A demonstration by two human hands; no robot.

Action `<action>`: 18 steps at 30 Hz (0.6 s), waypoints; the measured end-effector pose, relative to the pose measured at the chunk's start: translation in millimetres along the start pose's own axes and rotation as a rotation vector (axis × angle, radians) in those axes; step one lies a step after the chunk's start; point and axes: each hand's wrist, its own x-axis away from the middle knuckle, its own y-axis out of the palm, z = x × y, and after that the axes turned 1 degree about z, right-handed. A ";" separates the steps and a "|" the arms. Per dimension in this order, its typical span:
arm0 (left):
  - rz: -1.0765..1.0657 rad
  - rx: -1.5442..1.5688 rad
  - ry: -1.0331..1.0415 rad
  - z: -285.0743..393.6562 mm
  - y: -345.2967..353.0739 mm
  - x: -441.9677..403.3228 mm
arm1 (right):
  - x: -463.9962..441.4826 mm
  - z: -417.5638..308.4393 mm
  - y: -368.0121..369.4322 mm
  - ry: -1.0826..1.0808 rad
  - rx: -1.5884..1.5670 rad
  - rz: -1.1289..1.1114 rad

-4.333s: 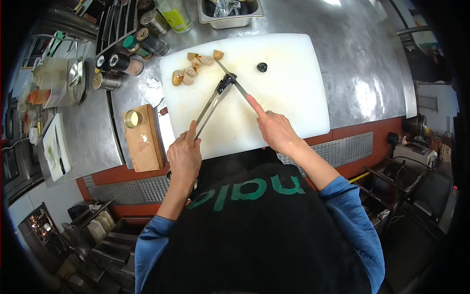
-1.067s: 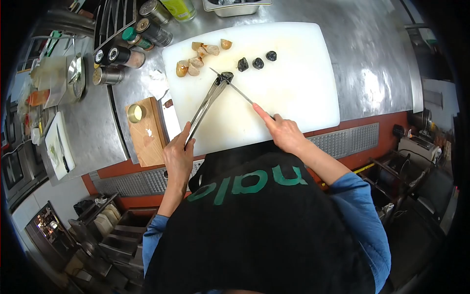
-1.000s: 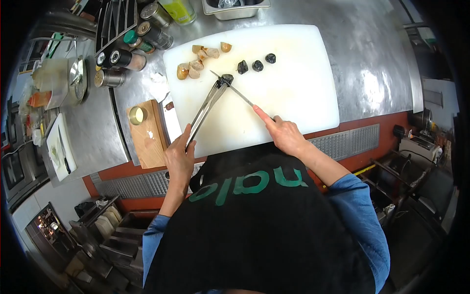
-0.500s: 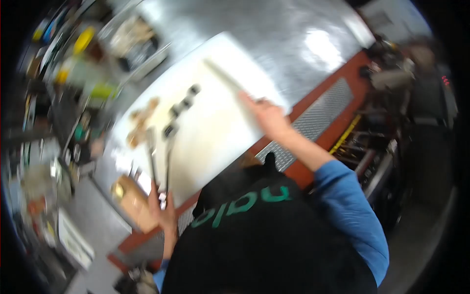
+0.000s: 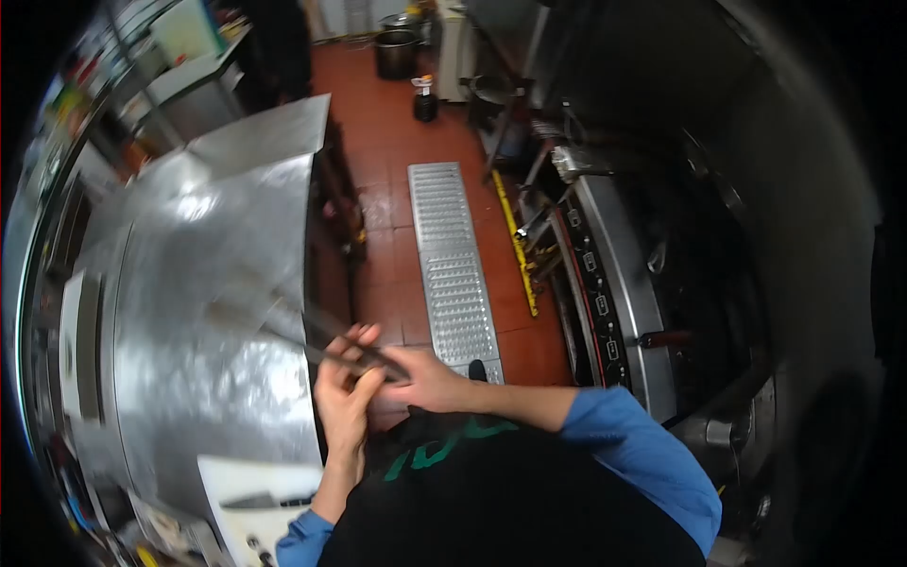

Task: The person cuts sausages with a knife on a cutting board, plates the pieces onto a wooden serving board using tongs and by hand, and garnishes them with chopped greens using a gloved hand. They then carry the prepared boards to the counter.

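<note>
My left hand [image 5: 342, 402] and my right hand [image 5: 414, 376] are together in front of the apron, both closed around the handle end of the metal tongs [image 5: 326, 348]. The tongs reach left over the steel counter, blurred by motion. At the lower left, a knife [image 5: 250, 502] lies on the white cutting board [image 5: 227, 477]. Several small dark pieces [image 5: 253, 543] sit on that board near the bottom edge of the view.
The steel counter [image 5: 189, 359] fills the left. A metal floor grate [image 5: 453, 274] runs along the red tiled floor [image 5: 383, 170]. On the right stands a stove [image 5: 624, 283] with a handle [image 5: 666, 338] over its front. A dark pot [image 5: 397, 55] is far ahead.
The view has swung right, from the cutting board to the aisle and stove. The knife has left my right hand and lies on the board. My right hand has joined my left at the tongs.
</note>
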 end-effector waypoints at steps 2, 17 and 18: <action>-0.240 -0.158 0.048 -7.7 46.6 -69.3 | 12.9 6.8 -50.9 0.003 -0.057 0.452; -1.131 -1.353 0.644 -212.4 422.2 -459.1 | -22.4 7.6 -196.9 0.148 -0.294 1.955; -1.204 -1.288 0.663 -244.6 408.8 -463.0 | -32.2 5.7 -200.4 0.188 -0.309 1.980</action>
